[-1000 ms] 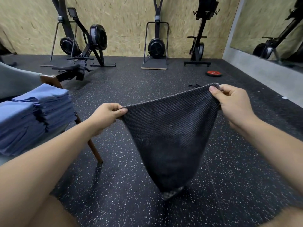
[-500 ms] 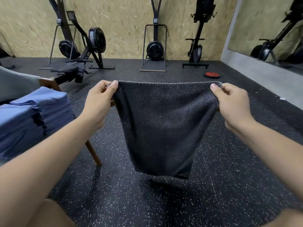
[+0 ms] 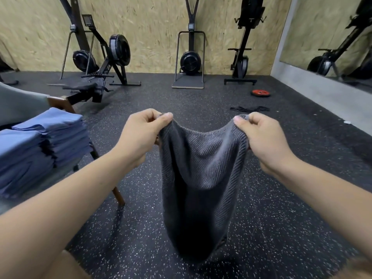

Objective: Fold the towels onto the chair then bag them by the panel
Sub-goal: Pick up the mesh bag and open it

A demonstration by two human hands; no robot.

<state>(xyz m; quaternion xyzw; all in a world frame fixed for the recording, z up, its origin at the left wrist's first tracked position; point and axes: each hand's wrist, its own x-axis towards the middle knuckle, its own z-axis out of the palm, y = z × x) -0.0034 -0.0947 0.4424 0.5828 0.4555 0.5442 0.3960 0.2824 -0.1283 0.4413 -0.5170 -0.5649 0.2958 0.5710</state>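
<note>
Dark grey towel point(image 3: 199, 178) hangs in the air between both hands, over the speckled rubber floor point(image 3: 281, 218), not yet on the chair. Left hand point(image 3: 141, 135) pinches one top corner between thumb and fingers; right hand point(image 3: 261, 137) pinches the other. Hands are near each other but apart, so the top edge sags into a dip and the cloth bellies down in a loose fold. The corner grip probably lets the towel hang by its own weight so the two sides line up for the next fold.

Chair point(image 3: 60, 102) sits to the left, wood frame and one leg visible. Two stacks of folded blue towels point(image 3: 50, 137) sit on its seat side by side, touching; too many layers to count per stack. Likely parked there as the done pile before bagging.

Counts: one grey towel in hand, two blue stacks, one chair, two hands. No bag visible. Background: three exercise machines standing against the chipboard wall, one red weight plate point(image 3: 260, 93) on the floor.

Judgement: folding phase is well along, bagging not begun.
</note>
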